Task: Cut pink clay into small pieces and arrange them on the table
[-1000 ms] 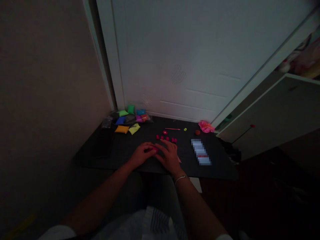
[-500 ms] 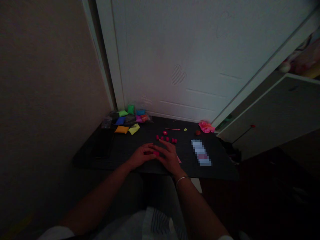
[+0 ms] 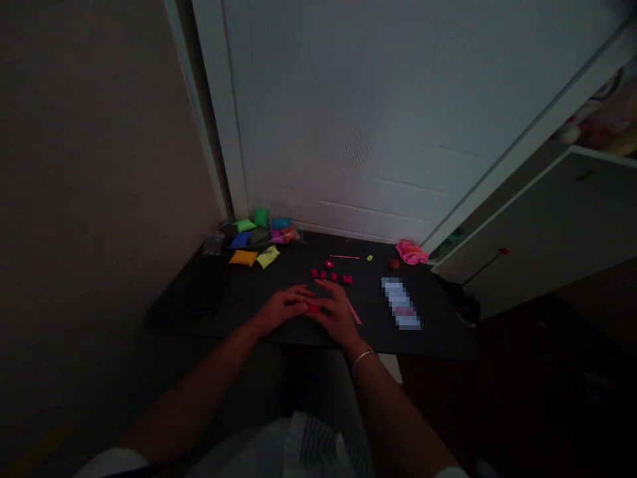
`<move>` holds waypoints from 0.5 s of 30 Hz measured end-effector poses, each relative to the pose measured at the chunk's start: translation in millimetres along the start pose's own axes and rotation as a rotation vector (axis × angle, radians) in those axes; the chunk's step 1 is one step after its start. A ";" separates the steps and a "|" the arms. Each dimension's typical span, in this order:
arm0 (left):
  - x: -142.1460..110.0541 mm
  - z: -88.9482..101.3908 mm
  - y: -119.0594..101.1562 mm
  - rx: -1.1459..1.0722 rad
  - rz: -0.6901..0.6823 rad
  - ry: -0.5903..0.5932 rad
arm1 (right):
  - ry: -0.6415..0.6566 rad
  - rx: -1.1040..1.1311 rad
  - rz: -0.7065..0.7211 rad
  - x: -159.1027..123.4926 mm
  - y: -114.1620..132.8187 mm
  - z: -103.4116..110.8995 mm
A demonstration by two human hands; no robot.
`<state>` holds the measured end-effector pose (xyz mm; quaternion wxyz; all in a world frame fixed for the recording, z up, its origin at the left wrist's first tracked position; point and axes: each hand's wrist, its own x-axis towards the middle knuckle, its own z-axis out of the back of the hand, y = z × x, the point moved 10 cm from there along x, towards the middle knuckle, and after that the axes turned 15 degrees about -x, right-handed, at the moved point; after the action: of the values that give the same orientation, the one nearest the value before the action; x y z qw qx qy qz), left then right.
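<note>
Dim light; dark surface (image 3: 293,269) across the lower middle of the frame. Left hand (image 3: 279,313) and right hand (image 3: 334,311) meet at its near edge, lower centre, fingers bent and partly spread, about half open. Pink piece (image 3: 313,308) lies between them, touched by the left thumb and right-hand fingers; cannot tell whether either hand alone grips it. Pink strip (image 3: 354,311) beside the right hand. Just beyond the fingers, a row of small pink lumps (image 3: 333,277), a round pink bit (image 3: 329,264) above it, then a thin pink stick (image 3: 344,257). Containers gather left of centre, at the far side of the surface: orange packet (image 3: 243,257) and yellow packet (image 3: 268,256) nearest, then blue packet (image 3: 240,240), light green packet (image 3: 245,226) and green packet (image 3: 261,217). A clear bag (image 3: 298,237) takes in purple and orange-red packets (image 3: 287,234). Filling known by colour only. Crumpled clear plastic (image 3: 213,243) at their left; contents too dark to read. Upper right, an open shelf (image 3: 604,157) bears pink and yellowish items (image 3: 614,119), too blurred to name.
</note>
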<state>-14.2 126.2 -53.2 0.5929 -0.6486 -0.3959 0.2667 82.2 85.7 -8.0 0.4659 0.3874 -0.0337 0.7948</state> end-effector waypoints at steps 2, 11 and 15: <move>-0.8 2.4 0.6 -0.052 0.011 -0.016 | -0.001 0.025 -0.015 1.0 3.7 -1.6; -1.9 14.8 9.7 -0.199 0.058 -0.117 | -0.029 0.077 -0.094 2.6 0.4 -1.1; -1.1 14.8 10.0 -0.198 0.040 -0.107 | -0.024 0.107 -0.151 2.5 -3.7 -2.5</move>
<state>-24.9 133.7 -65.4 0.4985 -0.6967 -0.4384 0.2720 82.9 90.6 -9.3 0.5029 0.4225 0.0325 0.7534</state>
